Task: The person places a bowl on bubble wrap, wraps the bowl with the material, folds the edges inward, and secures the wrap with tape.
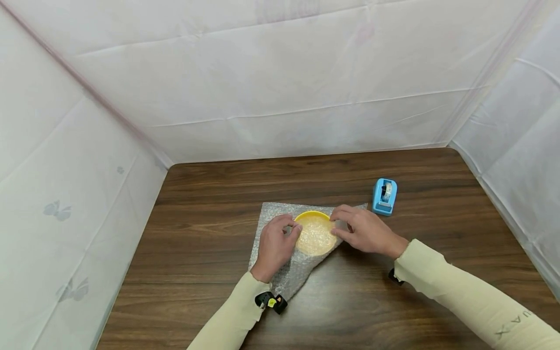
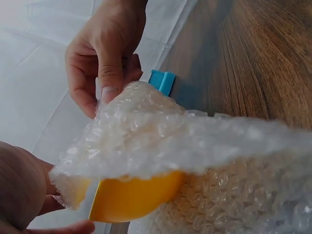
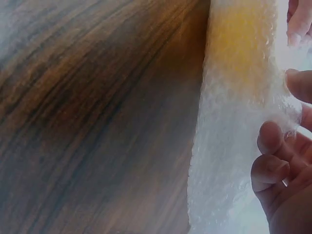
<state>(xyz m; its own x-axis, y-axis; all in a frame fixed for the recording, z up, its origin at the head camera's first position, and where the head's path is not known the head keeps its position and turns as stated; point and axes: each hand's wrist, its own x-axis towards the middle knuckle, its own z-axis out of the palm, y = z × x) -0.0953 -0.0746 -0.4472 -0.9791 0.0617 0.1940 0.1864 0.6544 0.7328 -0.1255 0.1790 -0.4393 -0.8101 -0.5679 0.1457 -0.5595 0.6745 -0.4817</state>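
Observation:
A yellow bowl (image 1: 311,213) sits on a sheet of bubble wrap (image 1: 272,212), and a flap of the wrap is folded up over its opening. My left hand (image 1: 275,245) is at the bowl's left rim and pinches the flap's edge there. On the other side, my right hand (image 1: 365,229) pinches the wrap beside the right rim. The left wrist view shows the bowl's smooth side (image 2: 136,197) under the raised wrap (image 2: 146,141). Through the wrap, the yellow looks blurred in the right wrist view.
A blue tape dispenser (image 1: 385,197) with a roll in it stands right of the wrap, just beyond my right hand. Everything rests on a dark wood table (image 1: 197,243). White sheeting (image 1: 306,97) hangs behind the table and along both sides.

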